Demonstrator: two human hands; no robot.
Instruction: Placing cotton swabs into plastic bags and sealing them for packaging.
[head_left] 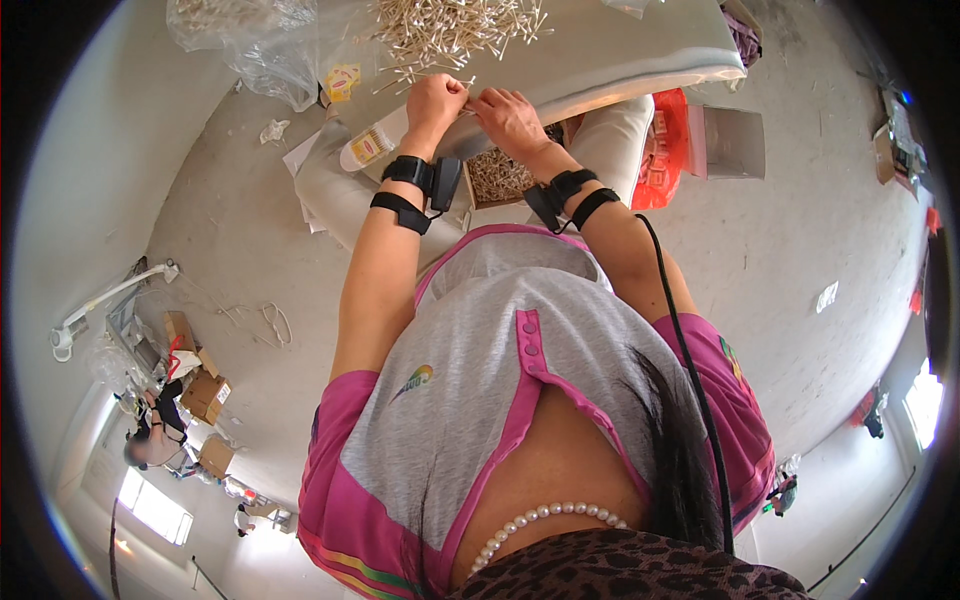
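A heap of cotton swabs [455, 28] with pale sticks lies on the white tabletop [610, 50]. My left hand [436, 106] is at the table's near edge, just below the heap, its fingers curled in a pinch. Close beside it, my right hand [511, 119] has bent fingers drawn together, almost meeting the left ones. Whatever small thing they pinch is hidden. Left of my left forearm is a clear pack with a yellow label [369, 147]. Between my wrists, lower down, a box of cotton swabs [499, 178] shows in part.
Yellow printed labels [342, 82] and a clear plastic bag [265, 45] lie at the table's left. To the right, a red plastic bag [662, 150] hangs beside an open carton [732, 142]. A black cable [690, 375] runs along my right arm. Other people work far left.
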